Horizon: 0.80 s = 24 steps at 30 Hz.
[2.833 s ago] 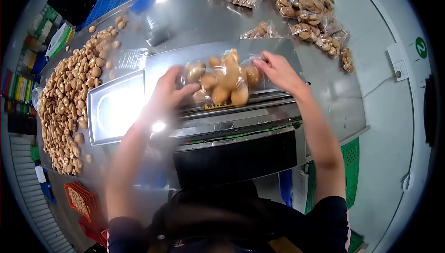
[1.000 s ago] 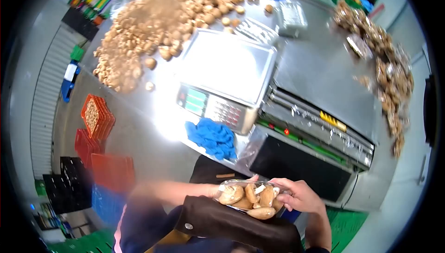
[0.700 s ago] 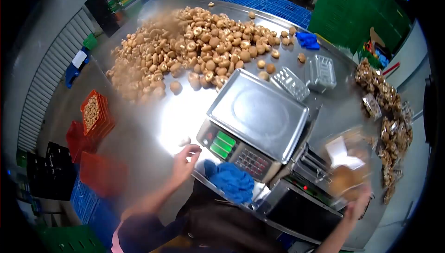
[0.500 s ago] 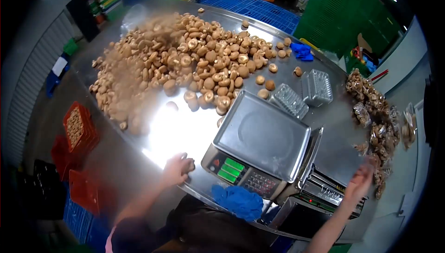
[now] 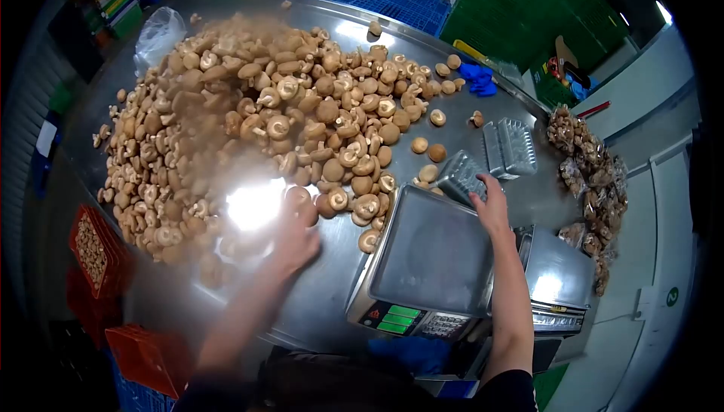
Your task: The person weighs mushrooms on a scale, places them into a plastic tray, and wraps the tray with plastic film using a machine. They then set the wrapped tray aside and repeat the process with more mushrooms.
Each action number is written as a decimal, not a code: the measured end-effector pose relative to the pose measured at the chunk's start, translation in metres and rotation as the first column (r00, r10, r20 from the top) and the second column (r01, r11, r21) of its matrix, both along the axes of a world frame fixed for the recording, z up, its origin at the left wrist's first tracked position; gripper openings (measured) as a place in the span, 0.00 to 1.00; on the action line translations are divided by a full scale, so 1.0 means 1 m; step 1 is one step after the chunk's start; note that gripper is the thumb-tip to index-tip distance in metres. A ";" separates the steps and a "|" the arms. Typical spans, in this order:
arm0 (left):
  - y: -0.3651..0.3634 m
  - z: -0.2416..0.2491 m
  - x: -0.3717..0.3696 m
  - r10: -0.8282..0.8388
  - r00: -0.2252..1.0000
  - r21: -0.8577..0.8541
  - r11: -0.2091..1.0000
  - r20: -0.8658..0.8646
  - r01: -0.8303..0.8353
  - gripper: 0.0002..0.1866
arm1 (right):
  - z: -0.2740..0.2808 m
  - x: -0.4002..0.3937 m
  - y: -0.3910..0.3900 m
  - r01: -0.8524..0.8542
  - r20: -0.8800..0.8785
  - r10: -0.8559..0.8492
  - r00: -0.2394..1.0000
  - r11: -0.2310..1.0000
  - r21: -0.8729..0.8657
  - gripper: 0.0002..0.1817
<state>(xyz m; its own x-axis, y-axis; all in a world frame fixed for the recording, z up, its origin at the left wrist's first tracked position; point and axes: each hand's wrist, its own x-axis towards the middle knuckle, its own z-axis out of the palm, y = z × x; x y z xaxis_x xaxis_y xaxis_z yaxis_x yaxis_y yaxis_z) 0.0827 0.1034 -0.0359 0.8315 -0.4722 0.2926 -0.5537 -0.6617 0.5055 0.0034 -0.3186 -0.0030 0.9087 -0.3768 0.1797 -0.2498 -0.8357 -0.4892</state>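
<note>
My left hand (image 5: 296,244), smeared by motion, reaches to the front edge of a large heap of brown shiitake mushrooms (image 5: 324,110). Right at its fingertips is one mushroom (image 5: 300,201); I cannot tell whether the fingers grip it. My right hand (image 5: 492,204) extends over the right edge of the weighing scale (image 5: 430,253), thumb and fingers apart. Its fingertips are at the near side of a clear plastic punnet (image 5: 458,174). More clear punnets (image 5: 511,146) stand just beyond. The scale's pan carries nothing, and its green display is lit.
Bagged mushrooms (image 5: 592,178) lie along the table's right side. A flat metal-topped machine (image 5: 558,276) stands right of the scale. A crumpled blue glove (image 5: 478,80) lies near the far edge. Red crates (image 5: 151,359) stand on the floor at left.
My left hand has moved forward from the table's near edge to the mushrooms. My right hand has swung from the bagged mushrooms at right to the punnet. The view has shifted.
</note>
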 end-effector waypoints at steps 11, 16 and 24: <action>-0.182 -0.025 0.106 -0.532 0.749 0.544 0.521 -0.395 0.658 0.21 | -0.036 0.037 -0.076 -0.197 -0.399 0.139 0.906 0.975 -0.107 0.51; -0.086 -0.027 0.098 -0.662 0.747 0.568 0.596 -0.051 0.567 0.13 | -0.024 0.035 -0.072 -0.187 -0.419 0.148 0.896 0.981 -0.054 0.54; 0.016 0.009 0.053 -0.408 0.889 0.630 0.640 -0.208 0.441 0.11 | -0.042 0.032 -0.079 -0.190 -0.414 0.117 0.902 0.972 -0.140 0.59</action>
